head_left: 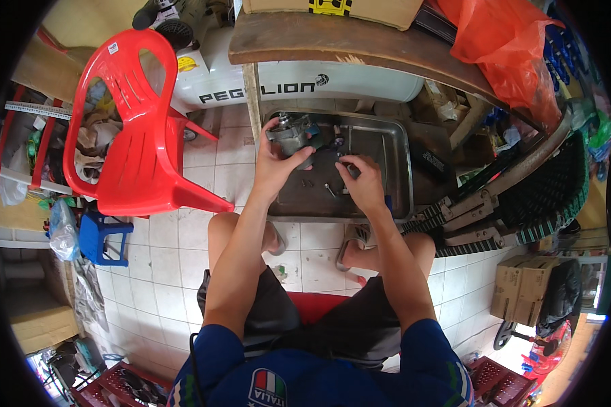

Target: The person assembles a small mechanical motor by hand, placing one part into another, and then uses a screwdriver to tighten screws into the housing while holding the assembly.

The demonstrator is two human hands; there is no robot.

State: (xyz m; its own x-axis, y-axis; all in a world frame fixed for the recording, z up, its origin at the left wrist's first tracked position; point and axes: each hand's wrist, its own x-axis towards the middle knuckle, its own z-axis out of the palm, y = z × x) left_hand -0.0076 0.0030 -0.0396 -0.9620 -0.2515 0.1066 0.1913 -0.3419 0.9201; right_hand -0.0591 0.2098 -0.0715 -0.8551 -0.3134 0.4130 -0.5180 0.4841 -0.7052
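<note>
While a red chair (pixel 132 156) is seen standing beyond the left edge of a metal tray (pixel 319 218), a grey metal housing (pixel 292 138) is held over the tray's far left corner, apparently clear of its floor; the left hand (pixel 275 165) is used for this, its grip curled firmly around the housing, with the thumb laid across the near side; the right hand (pixel 364 184) is held over the tray between its middle and its right edge, its grip drawn nearly closed at the fingertips, though whether anything is pinched there cannot be told; a bright bolt (pixel 330 190) is seen between the tray's middle and its near edge, with small screws (pixel 307 183) to its left; if the left grip were slackened, the housing could be dropped, its weight being borne by one hand; if it were dropped, the bolt and screws could be scattered and lost.
</note>
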